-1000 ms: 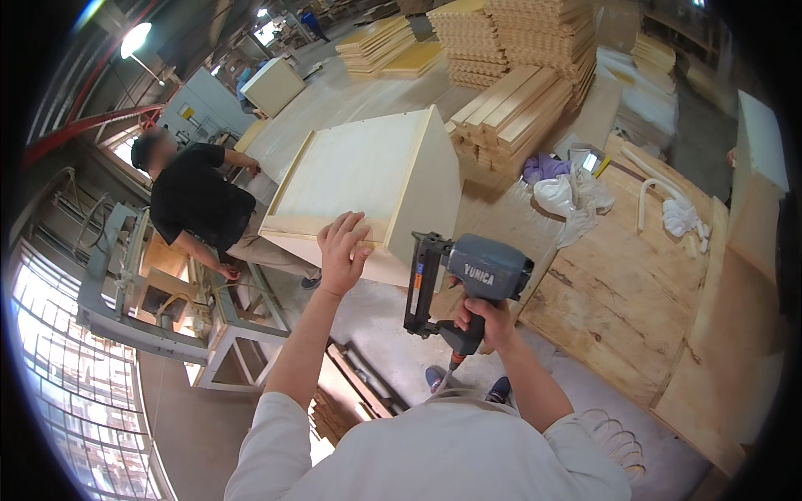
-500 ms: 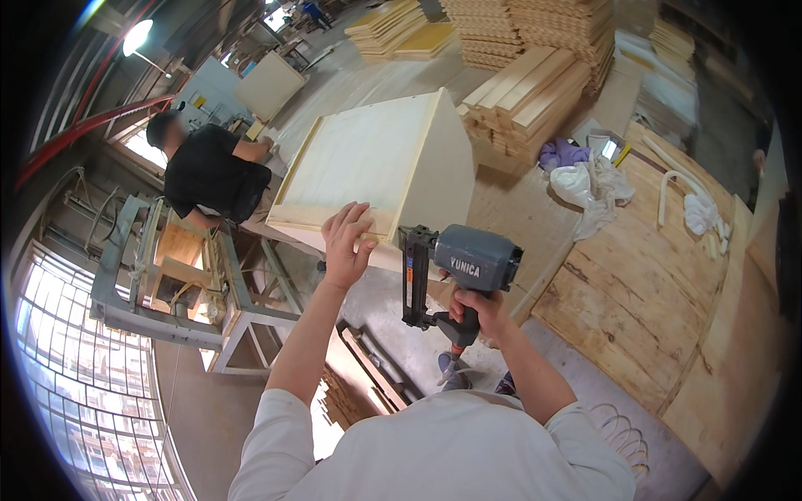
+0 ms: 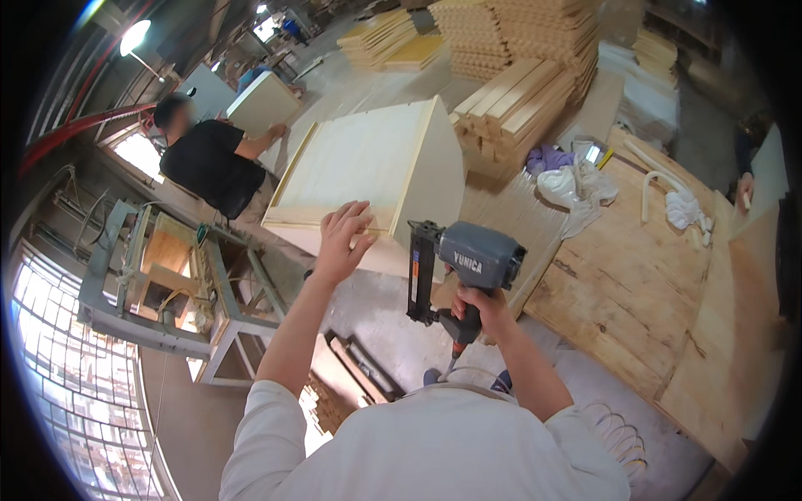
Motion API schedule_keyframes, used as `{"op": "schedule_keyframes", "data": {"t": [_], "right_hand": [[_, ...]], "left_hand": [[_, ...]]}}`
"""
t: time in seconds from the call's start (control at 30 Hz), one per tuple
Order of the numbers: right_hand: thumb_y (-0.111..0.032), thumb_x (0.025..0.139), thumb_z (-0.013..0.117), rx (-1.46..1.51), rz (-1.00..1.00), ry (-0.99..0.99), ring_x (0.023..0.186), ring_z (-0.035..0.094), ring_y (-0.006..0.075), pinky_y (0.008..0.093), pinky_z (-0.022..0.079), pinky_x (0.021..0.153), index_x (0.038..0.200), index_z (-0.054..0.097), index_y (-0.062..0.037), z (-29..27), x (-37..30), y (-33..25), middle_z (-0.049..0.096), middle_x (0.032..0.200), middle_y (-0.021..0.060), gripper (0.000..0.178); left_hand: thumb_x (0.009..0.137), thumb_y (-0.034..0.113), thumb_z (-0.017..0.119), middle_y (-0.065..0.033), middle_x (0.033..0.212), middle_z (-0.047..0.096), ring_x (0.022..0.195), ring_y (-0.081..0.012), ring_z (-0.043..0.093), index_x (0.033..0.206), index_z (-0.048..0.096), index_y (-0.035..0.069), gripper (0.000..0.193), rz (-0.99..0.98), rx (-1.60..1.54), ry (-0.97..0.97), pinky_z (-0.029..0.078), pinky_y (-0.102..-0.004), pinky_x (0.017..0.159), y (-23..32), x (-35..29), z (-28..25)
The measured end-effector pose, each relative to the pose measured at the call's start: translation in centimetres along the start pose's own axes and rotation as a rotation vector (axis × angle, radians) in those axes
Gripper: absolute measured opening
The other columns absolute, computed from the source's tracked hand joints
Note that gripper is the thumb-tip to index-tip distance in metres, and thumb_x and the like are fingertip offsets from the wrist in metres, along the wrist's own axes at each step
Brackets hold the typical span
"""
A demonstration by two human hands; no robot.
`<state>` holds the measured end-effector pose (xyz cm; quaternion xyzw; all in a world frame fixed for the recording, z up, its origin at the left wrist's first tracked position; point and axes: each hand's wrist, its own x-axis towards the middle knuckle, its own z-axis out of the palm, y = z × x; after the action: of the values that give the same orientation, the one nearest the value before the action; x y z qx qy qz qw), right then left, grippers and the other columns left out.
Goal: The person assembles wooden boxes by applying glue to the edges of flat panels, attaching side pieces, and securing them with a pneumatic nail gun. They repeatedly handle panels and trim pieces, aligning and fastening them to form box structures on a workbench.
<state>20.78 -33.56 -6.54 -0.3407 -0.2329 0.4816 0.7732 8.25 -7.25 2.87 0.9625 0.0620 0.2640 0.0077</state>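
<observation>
Nail gun (image 3: 480,250) in the right hand (image 3: 484,311), that grip wrapped firmly round it; gun sits just beside the box's (image 3: 351,167) near corner, contact can't be told; left hand (image 3: 344,240) grip loosely spread over the near edge; a badly angled shot could send a nail out near that hand; light hold could let the box skid; hose (image 3: 454,362) by the shoes (image 3: 432,377) could snag a step; co-worker (image 3: 209,171) left of the box.

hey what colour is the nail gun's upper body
The nail gun's upper body is dark blue-grey, best seen in the head view.
</observation>
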Motion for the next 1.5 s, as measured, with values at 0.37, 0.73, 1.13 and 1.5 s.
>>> {"op": "schedule_keyframes", "data": {"t": [0.37,0.73,1.13,1.5], "right_hand": [[-0.010,0.086,0.051,0.091,-0.441,0.296,0.065,0.055,0.0192,0.0370,0.048,0.069,0.091,0.057,-0.0009,2.6,-8.2,3.2,0.055,0.071,0.0073,0.012],[-0.010,0.081,0.070,-0.446,-0.429,0.614,0.081,0.053,0.0138,0.0304,0.045,0.070,0.103,0.057,-0.0024,3.5,-3.9,10.9,0.058,0.092,0.0035,0.027],[0.001,0.085,0.062,-0.639,-0.581,0.664,0.067,0.056,0.0125,0.0280,0.048,0.061,0.103,0.052,-0.0011,3.1,-2.1,10.6,0.057,0.080,0.0052,0.021],[-0.003,0.086,0.062,-0.529,-0.551,0.619,0.069,0.056,0.0121,0.0279,0.048,0.062,0.104,0.052,-0.0022,3.9,-2.5,9.6,0.057,0.082,0.0042,0.021]], "left_hand": [[0.076,0.033,0.072,-0.0122,0.111,0.062,0.102,-0.0317,0.055,0.108,0.069,0.020,0.034,0.046,0.052,0.232,0.043,-0.0416,0.087,5.2,1.2,2.3],[0.086,0.025,0.062,-0.0139,0.111,0.060,0.101,-0.0323,0.054,0.117,0.064,0.024,0.031,0.111,0.112,0.181,0.041,-0.0412,0.087,7.1,0.9,1.5],[0.085,0.022,0.063,-0.0119,0.109,0.062,0.098,-0.0315,0.055,0.114,0.066,0.021,0.030,0.140,0.113,0.231,0.044,-0.0400,0.083,7.2,1.4,1.7],[0.084,0.025,0.064,-0.0116,0.108,0.061,0.098,-0.0315,0.055,0.114,0.066,0.024,0.031,0.119,0.110,0.228,0.043,-0.0405,0.084,6.9,1.5,2.1]]}}
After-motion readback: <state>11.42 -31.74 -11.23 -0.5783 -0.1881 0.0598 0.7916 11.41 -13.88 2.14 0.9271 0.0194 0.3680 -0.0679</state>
